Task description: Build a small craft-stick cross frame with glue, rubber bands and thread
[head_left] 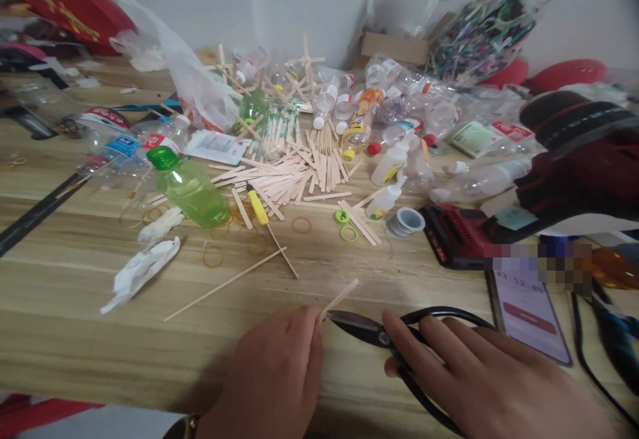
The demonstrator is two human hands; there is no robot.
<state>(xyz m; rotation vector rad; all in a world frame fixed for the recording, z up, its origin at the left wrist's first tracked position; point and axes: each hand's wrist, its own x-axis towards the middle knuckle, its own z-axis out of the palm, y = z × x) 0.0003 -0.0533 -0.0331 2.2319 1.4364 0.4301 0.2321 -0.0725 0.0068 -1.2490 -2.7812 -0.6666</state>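
Observation:
Near the table's front edge, my left hand [279, 366] is closed around a flat wooden craft stick [344, 294], whose far end sticks up past the fingers. My right hand [464, 372] grips black-handled scissors [362, 328]. Their dark blade tips touch or nearly touch the stick beside my left thumb; whether wood lies between the blades I cannot tell. Beyond the hands lie a thin wooden skewer [224, 284] and a yellow-handled screwdriver [258, 206]. A heap of craft sticks [279, 176] spreads farther back.
A green bottle [190, 189] stands left of the heap, near crumpled tissue [142, 273] and rubber bands. Several clear bottles and glue bottles [384, 201] sit behind. A wire spool [405, 222], a red-and-black power tool [459, 236] and a phone [529, 319] are on the right.

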